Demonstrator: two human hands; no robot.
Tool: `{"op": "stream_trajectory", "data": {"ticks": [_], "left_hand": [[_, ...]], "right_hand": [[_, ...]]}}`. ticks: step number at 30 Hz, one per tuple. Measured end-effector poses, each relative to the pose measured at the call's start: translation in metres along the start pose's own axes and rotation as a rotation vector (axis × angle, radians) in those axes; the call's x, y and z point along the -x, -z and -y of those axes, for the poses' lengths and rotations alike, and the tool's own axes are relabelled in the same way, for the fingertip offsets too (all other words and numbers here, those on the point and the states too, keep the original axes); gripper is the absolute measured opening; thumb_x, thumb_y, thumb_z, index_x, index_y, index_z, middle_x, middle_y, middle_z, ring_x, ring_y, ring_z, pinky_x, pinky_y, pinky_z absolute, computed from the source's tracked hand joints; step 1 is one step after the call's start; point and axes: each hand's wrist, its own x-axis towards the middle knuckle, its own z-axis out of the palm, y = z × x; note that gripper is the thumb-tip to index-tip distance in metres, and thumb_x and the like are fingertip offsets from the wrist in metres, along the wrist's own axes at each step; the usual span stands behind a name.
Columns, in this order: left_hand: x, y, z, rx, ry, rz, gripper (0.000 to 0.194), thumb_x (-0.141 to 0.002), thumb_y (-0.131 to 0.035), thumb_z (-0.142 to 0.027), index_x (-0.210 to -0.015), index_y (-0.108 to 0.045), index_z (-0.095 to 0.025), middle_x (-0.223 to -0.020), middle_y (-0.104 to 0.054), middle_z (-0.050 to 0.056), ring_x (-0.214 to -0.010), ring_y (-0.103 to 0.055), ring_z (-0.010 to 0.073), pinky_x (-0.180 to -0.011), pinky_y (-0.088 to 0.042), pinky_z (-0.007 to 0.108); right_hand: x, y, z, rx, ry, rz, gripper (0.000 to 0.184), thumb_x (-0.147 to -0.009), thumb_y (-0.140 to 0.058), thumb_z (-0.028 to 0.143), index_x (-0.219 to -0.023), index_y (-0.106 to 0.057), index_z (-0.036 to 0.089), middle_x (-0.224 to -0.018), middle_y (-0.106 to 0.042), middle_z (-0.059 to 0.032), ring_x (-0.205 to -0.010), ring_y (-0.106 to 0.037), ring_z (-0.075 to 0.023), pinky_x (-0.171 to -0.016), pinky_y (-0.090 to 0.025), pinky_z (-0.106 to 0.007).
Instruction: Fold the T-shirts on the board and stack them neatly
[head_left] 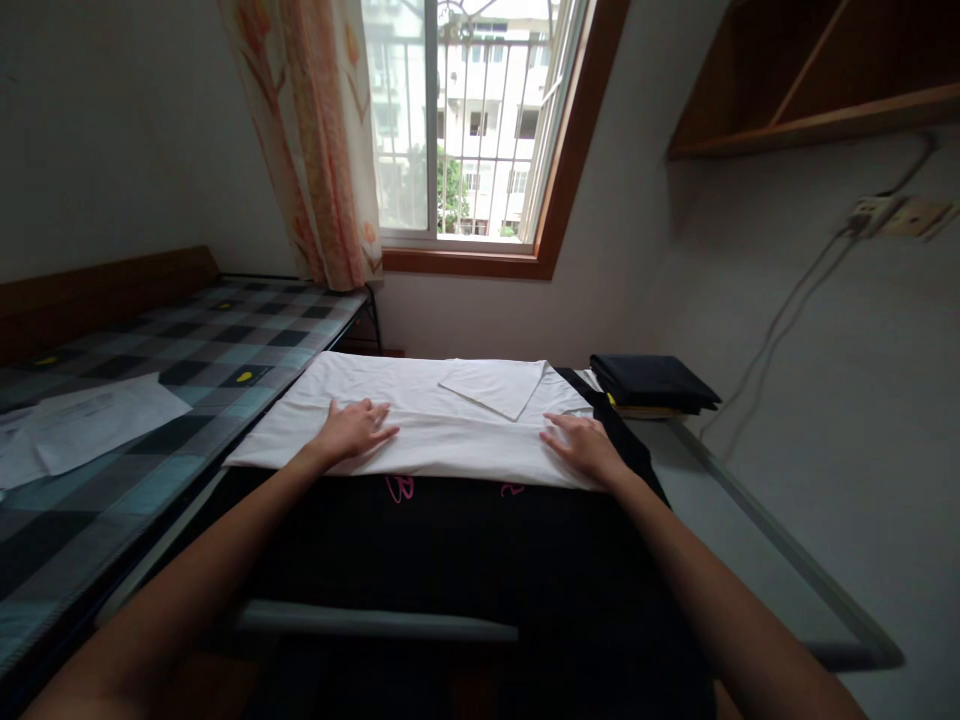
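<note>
Head view shows our left hand (351, 432) and right hand (586, 447) resting on a white cloth (442, 445), with fingers (367, 412) loosely spread and clasping nothing. The cloth lies directly beneath them, over a black cloth (450, 550). Ahead of and between the fingers we see a pointed, pocket-like panel (499, 383), whose contents we cannot tell. Beyond our right fingers, a folded black item (649, 380) sits on the table (750, 550). High to their right hangs a wooden shelf unit (817, 125), its compartments too dark to read.
</note>
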Motion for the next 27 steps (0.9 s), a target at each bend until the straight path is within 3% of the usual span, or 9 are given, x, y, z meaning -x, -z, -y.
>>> {"op": "stream_trajectory", "data": {"ticks": [3, 5, 9, 15, 22, 27], "left_hand": [[-0.013, -0.009, -0.004, 0.003, -0.056, -0.148, 0.054, -0.091, -0.043, -0.056, -0.133, -0.057, -0.024, -0.143, -0.050, 0.015, -0.139, -0.034, 0.0362, -0.112, -0.005, 0.067], [-0.019, -0.018, -0.004, 0.048, -0.087, -0.156, 0.053, -0.093, -0.040, -0.053, -0.136, -0.054, -0.024, -0.149, -0.044, 0.012, -0.143, -0.026, 0.0345, -0.114, -0.006, 0.064], [-0.022, -0.029, 0.000, 0.116, -0.057, -0.115, 0.055, -0.095, -0.036, -0.051, -0.140, -0.049, -0.024, -0.152, -0.041, 0.010, -0.143, -0.029, 0.0317, -0.114, -0.017, 0.059], [-0.021, -0.030, -0.001, 0.114, -0.051, -0.143, 0.054, -0.094, -0.038, -0.050, -0.139, -0.051, -0.023, -0.151, -0.042, 0.009, -0.142, -0.032, 0.0310, -0.114, -0.021, 0.057], [-0.022, -0.031, -0.002, 0.111, -0.045, -0.166, 0.052, -0.094, -0.040, -0.049, -0.137, -0.052, -0.023, -0.149, -0.045, 0.008, -0.141, -0.034, 0.0306, -0.114, -0.023, 0.057], [-0.022, -0.032, -0.003, 0.125, -0.038, -0.188, 0.049, -0.093, -0.042, -0.047, -0.136, -0.054, -0.025, -0.148, -0.046, 0.008, -0.140, -0.035, 0.0303, -0.114, -0.023, 0.057]], "right_hand": [[-0.024, 0.008, 0.001, 0.026, -0.059, 0.008, 0.037, -0.090, -0.053, 0.037, -0.119, -0.067, 0.019, -0.108, -0.073, -0.0104, -0.104, -0.065, -0.0264, -0.097, -0.042, -0.041], [-0.046, 0.010, -0.003, 0.008, -0.098, 0.018, 0.033, -0.089, -0.055, 0.034, -0.115, -0.069, 0.020, -0.105, -0.074, -0.0090, -0.101, -0.067, -0.0251, -0.092, -0.044, -0.037], [-0.096, 0.012, -0.019, -0.086, -0.217, 0.031, 0.034, -0.085, -0.056, 0.026, -0.115, -0.069, 0.019, -0.102, -0.074, -0.0092, -0.091, -0.069, -0.0226, -0.081, -0.048, -0.029], [-0.157, 0.007, -0.029, -0.184, -0.399, -0.009, 0.040, -0.081, -0.057, 0.017, -0.120, -0.066, 0.013, -0.097, -0.073, -0.0110, -0.087, -0.069, -0.0203, -0.078, -0.050, -0.027], [-0.183, -0.014, -0.020, -0.160, -0.438, -0.035, 0.035, -0.093, -0.058, 0.033, -0.124, -0.059, 0.017, -0.123, -0.061, -0.0112, -0.102, -0.061, -0.0204, -0.088, -0.052, -0.039], [-0.191, -0.027, -0.025, -0.136, -0.398, -0.074, 0.035, -0.093, -0.058, 0.036, -0.123, -0.058, 0.018, -0.125, -0.058, -0.0104, -0.104, -0.060, -0.0207, -0.088, -0.053, -0.041]]}}
